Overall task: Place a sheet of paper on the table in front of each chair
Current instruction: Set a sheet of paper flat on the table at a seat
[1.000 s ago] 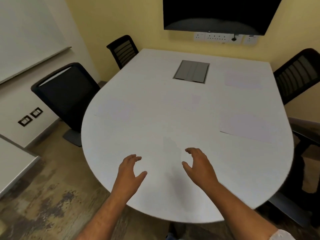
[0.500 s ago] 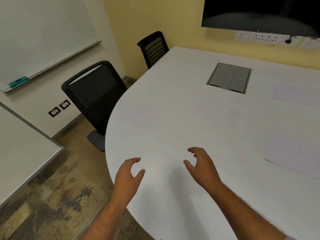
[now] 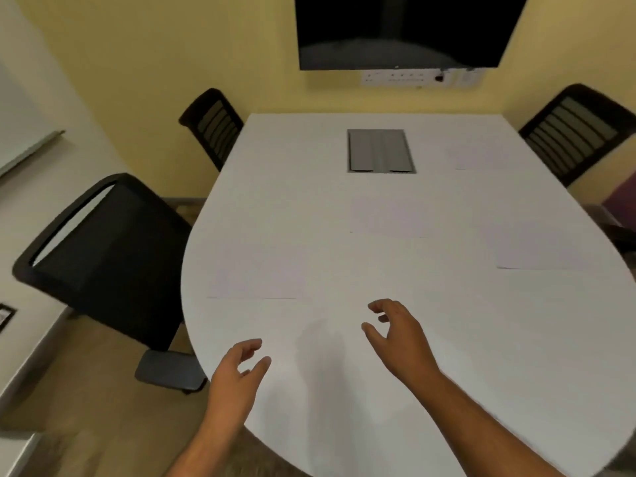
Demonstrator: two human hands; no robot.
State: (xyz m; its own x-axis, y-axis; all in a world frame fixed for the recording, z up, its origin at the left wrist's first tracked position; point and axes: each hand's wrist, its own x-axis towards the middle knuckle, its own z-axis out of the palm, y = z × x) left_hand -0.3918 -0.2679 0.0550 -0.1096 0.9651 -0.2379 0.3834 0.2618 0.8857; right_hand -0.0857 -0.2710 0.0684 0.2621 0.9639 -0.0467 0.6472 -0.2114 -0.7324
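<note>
On the white table (image 3: 344, 390) lie several faint white sheets. One sheet (image 3: 258, 273) lies before the near left chair (image 3: 103, 249). A second sheet (image 3: 389, 215) lies mid-table, a third (image 3: 550, 246) at the right edge, a fourth (image 3: 481, 154) before the far right chair (image 3: 578, 132). The far left chair (image 3: 213, 122) has no sheet that I can make out before it. My left hand (image 3: 237, 380) and my right hand (image 3: 399, 335) hover over the near table edge, fingers loosely curled, holding nothing.
A grey cable hatch (image 3: 380, 151) is set into the table's far middle. A black screen (image 3: 402, 29) hangs on the yellow wall above a socket strip (image 3: 406, 77). A whiteboard ledge (image 3: 31, 149) runs along the left wall. Another dark chair (image 3: 619, 235) shows at the right edge.
The view has swung back right and now centres on the table. Both hands stay empty over the near edge, the right hand slightly farther forward.
</note>
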